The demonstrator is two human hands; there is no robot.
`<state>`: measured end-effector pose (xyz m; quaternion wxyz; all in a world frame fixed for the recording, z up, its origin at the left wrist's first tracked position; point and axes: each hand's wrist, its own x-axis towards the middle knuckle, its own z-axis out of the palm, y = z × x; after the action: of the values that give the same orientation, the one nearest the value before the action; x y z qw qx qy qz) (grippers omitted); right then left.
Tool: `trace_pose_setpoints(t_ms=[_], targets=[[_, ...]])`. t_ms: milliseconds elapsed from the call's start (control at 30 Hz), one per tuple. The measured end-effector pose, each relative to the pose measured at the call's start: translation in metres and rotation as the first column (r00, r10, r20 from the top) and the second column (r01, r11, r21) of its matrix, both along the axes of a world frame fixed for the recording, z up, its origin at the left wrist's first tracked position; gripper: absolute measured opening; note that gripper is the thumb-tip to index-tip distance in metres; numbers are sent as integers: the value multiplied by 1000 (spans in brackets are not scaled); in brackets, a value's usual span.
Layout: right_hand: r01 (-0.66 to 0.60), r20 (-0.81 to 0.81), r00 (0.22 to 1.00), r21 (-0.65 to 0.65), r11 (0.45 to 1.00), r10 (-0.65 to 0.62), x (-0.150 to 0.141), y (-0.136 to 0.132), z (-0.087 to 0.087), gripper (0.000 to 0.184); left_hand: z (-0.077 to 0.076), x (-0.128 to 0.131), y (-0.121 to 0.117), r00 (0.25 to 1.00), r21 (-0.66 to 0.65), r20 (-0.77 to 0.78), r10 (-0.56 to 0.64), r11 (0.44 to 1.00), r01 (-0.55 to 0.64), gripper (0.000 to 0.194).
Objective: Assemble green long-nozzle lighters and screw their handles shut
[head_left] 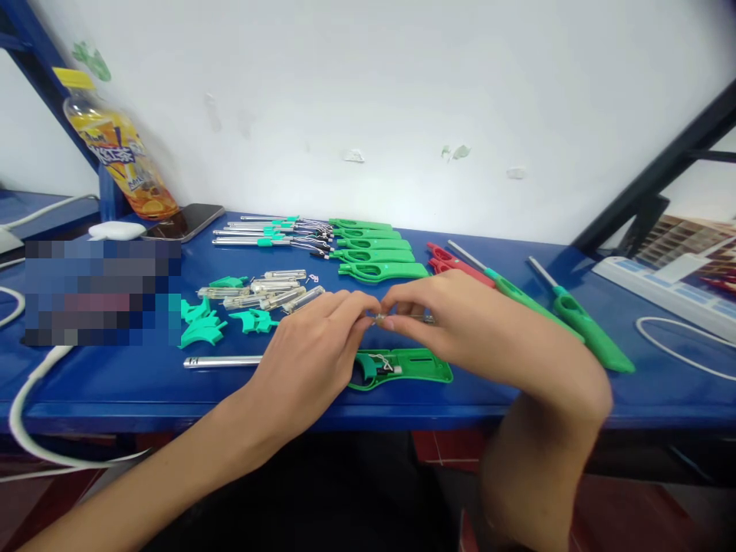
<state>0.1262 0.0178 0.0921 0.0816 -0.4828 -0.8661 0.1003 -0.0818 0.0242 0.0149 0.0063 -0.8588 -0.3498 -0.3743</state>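
Blue tabletop [506, 399] bears an open lighter casing [422, 368]. Beyond it, your left hand [313, 345] and right hand [442, 307], nearly closed, pinch a clear tank [418, 315].

On the bench [143, 389], the metal rods [253, 231] lie left of the row of handle shells [382, 270]. Before them sit the fuel cartridges [274, 290], with triggers [201, 326] at their left. The open shell [422, 366] lies nearest the front edge; assembled lighters [583, 326] lie right. The bottle [123, 149] stands far left, behind the phone [187, 221].
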Motion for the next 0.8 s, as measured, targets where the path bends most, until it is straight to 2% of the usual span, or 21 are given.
trace_pose_setpoints(t_ms=[800], targets=[[-11,7,1000,20,1000,10,0,-2,-1,27,-1,2,0,999,-65,11,-31,997,32,18]])
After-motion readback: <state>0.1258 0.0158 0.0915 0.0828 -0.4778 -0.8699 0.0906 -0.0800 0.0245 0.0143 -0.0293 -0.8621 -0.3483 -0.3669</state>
